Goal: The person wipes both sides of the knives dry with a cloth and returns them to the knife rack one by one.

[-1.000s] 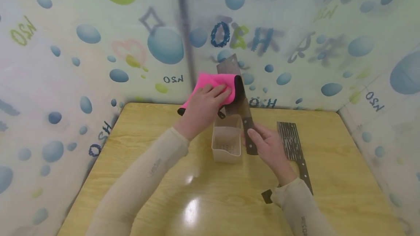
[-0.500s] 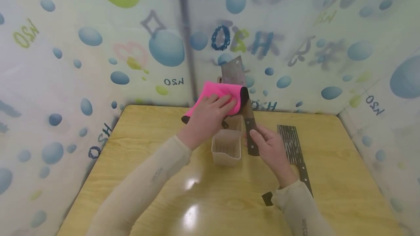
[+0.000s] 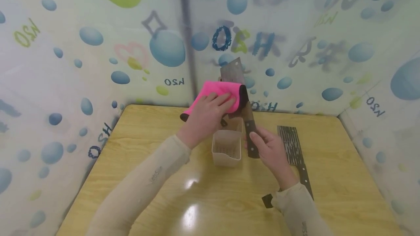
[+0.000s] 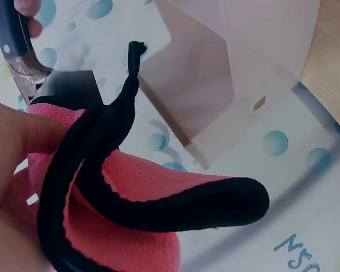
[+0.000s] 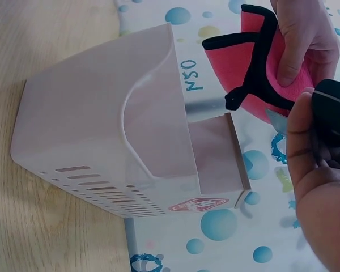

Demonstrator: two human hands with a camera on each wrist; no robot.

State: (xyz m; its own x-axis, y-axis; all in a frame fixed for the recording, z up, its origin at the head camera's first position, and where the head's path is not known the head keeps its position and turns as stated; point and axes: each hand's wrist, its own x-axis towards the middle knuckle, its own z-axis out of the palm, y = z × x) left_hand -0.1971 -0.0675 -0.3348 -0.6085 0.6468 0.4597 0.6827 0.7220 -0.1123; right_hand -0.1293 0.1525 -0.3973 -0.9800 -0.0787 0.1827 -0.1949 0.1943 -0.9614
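Note:
In the head view my right hand (image 3: 269, 150) grips the black riveted handle of a cleaver (image 3: 232, 71), its broad blade pointing up and away. My left hand (image 3: 205, 117) holds a pink cloth with black edging (image 3: 214, 88) against the blade, covering its middle. The upper end of the blade stays bare above the cloth. In the left wrist view thumb and fingers pinch the folded cloth (image 4: 141, 175), and a black loop hangs from its edging. The right wrist view shows the cleaver handle (image 5: 334, 107) in the right fingers; most of the blade is hidden there.
A beige slotted holder (image 3: 226, 161) stands on the wooden table (image 3: 157, 192) below the cleaver. Right of it lies a second cleaver (image 3: 288, 145) with a dark, streaked blade. A black object (image 3: 267, 201) pokes out beside the right sleeve. Printed walls (image 3: 295, 94) border the table.
The left hand and cloth have slid down the blade toward the handle, baring more of its upper end. The right hand keeps its grip; the cleaver has shifted slightly.

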